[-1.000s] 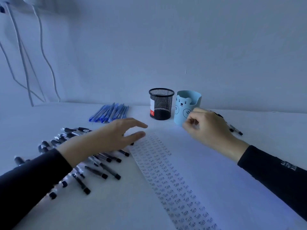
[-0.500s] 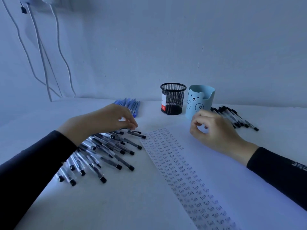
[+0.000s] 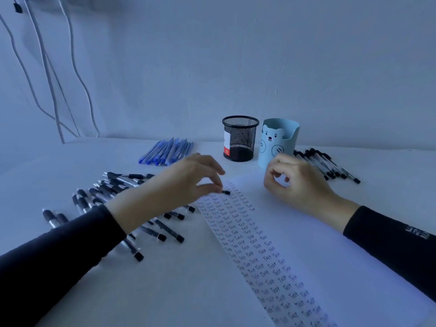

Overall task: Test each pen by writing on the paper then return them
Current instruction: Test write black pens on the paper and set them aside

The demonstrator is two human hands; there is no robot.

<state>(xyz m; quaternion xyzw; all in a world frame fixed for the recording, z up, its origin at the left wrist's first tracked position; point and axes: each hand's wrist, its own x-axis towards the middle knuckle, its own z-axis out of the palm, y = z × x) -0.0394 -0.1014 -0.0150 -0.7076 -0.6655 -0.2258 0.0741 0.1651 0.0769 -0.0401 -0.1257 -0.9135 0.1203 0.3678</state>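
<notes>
A white sheet of paper (image 3: 295,234) lies on the table, its left strip filled with rows of the handwritten word "Test". My left hand (image 3: 179,185) pinches a black-capped pen (image 3: 226,192) at the paper's top left corner; only the cap end shows past my fingers. Under and left of that arm lies a spread of several black-capped pens (image 3: 106,192). My right hand (image 3: 297,185) hovers over the paper's top right, fingers curled, thumb and forefinger nearly touching, with nothing in it.
A black mesh pen cup (image 3: 240,138) and a light blue bear pen holder (image 3: 278,140) stand at the back. Blue pens (image 3: 167,151) lie left of them, another row of black pens (image 3: 328,165) to the right. Cables (image 3: 47,74) hang down the wall.
My left hand went to the black pen pile, closed on one pen and has lifted it toward the paper's top edge. My right hand has hardly moved.
</notes>
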